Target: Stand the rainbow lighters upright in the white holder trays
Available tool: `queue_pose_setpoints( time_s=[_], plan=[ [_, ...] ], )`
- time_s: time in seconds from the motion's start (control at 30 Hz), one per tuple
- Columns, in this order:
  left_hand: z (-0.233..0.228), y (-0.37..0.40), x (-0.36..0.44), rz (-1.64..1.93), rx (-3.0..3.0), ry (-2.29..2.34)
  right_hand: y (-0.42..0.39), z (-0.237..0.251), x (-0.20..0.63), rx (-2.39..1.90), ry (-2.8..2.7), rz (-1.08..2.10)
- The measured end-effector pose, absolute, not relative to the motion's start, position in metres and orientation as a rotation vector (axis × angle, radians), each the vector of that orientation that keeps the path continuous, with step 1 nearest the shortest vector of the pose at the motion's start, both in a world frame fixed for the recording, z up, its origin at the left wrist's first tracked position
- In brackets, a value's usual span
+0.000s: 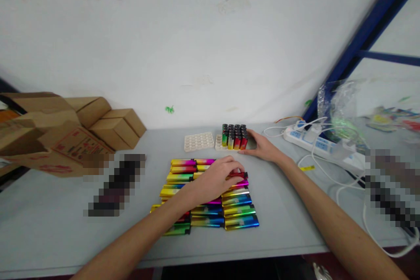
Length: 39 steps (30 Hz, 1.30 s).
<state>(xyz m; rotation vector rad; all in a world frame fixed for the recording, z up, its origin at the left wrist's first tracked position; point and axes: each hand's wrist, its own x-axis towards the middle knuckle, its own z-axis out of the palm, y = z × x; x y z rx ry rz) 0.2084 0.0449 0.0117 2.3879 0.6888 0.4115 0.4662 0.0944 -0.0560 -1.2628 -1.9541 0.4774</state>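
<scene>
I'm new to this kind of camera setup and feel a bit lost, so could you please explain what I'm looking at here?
There is no machine here, just a person's two bare hands. The single picture comes from a camera worn on their head, looking forward and down.

On the grey table, shiny lighters lie flat in rows. Behind them, more stand upright, black ends up, in a pale tray; a second tray with visible holes sits to its left. Cartons are at far left, a power strip at right.

The left hand is over the flat rows, fingers at a red lighter; I can't tell whether it's gripped. The right hand is at the right side of the upright group.
</scene>
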Motion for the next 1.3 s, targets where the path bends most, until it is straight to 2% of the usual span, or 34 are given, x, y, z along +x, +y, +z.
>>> queue_pose_setpoints(
  time_s=[0.2,0.5,0.7,0.87,1.07,1.2,1.3],
  plan=[
    [0.013,0.043,0.209,0.692,2.190,0.702,0.095,-0.057,0.466,-1.244,-1.964,0.482],
    [0.009,0.063,0.203,0.794,1.590,0.793,0.093,-0.053,0.463,-1.259,-1.940,0.499],
    [0.026,0.055,0.171,0.903,2.086,1.158,0.094,-0.053,0.464,-1.230,-1.954,0.498],
    [0.024,0.043,0.087,0.922,2.537,1.558,0.095,-0.057,0.467,-1.274,-1.956,0.479],
    [-0.012,0.052,-0.012,0.640,2.627,2.002,0.096,-0.058,0.468,-1.315,-1.961,0.478],
    [-0.028,0.044,-0.031,0.543,2.633,2.091,0.094,-0.057,0.467,-1.307,-1.955,0.480],
    [-0.027,0.037,-0.023,0.644,2.653,2.069,0.093,-0.056,0.466,-1.299,-1.945,0.481]
  ],
)
